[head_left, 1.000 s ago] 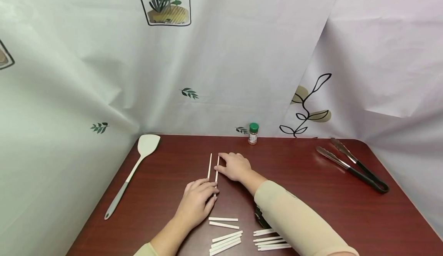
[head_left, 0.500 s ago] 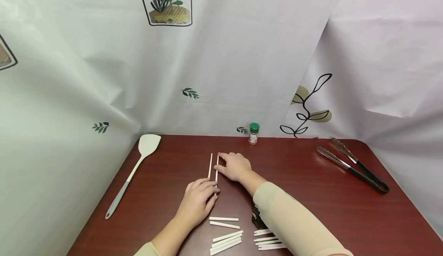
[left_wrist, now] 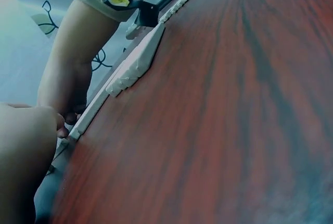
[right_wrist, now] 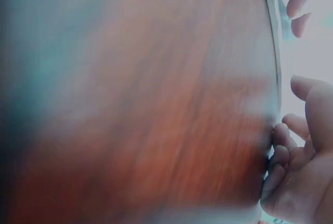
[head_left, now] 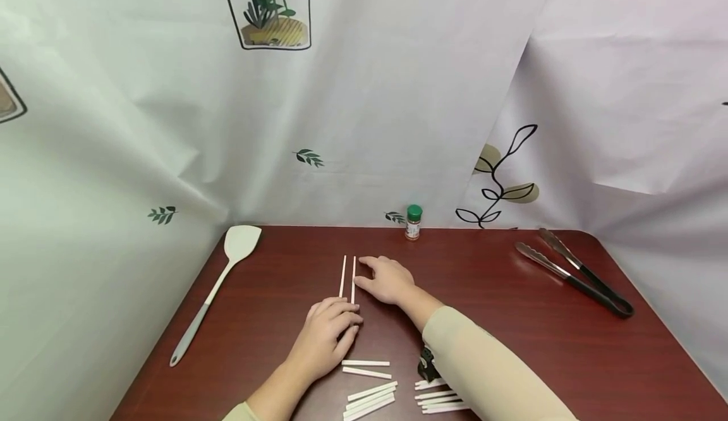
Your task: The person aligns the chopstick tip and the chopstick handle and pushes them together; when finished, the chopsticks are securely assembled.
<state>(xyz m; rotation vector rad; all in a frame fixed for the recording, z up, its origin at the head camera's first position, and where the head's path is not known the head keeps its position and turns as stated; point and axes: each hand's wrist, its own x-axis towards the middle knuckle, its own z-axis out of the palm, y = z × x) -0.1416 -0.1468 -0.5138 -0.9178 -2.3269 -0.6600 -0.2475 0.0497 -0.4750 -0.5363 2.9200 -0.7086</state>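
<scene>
Plainly, one pale cloth [head_left: 370, 92] hangs beyond both my hands, and one dark red table [head_left: 273, 294] spreads beneath them. My two hands come next: the left hand [head_left: 328, 332] lies over the near ends of two white sticks [head_left: 342, 277], its fingers loosely bent and not visibly clasped round anything; whether its fingertips touch, I cannot tell. The right hand [head_left: 387, 280] has thumb and forefinger spread wide, holding nothing, the thumb at or just beside the right-hand stick [head_left: 354, 269].

I take this step to be lining the pair up, so I should steady the near ends lightly and nudge with the thumb's side, since such thin pieces would probably skew if pushed hard.

One spatula [head_left: 218, 282] lies well left of my left hand; one pair of tongs [head_left: 591, 292] lies well right of my right. One green-capped bottle [head_left: 413, 224] stands past my right hand. Besides the pair ahead of my left hand, two crosswise sticks [head_left: 366, 363] lie just nearer me than it, at least three in a slanted bundle [head_left: 371, 398] closer still, and an uncountable, half-hidden bundle [head_left: 436, 401] beside my right sleeve [head_left: 489, 364].
</scene>
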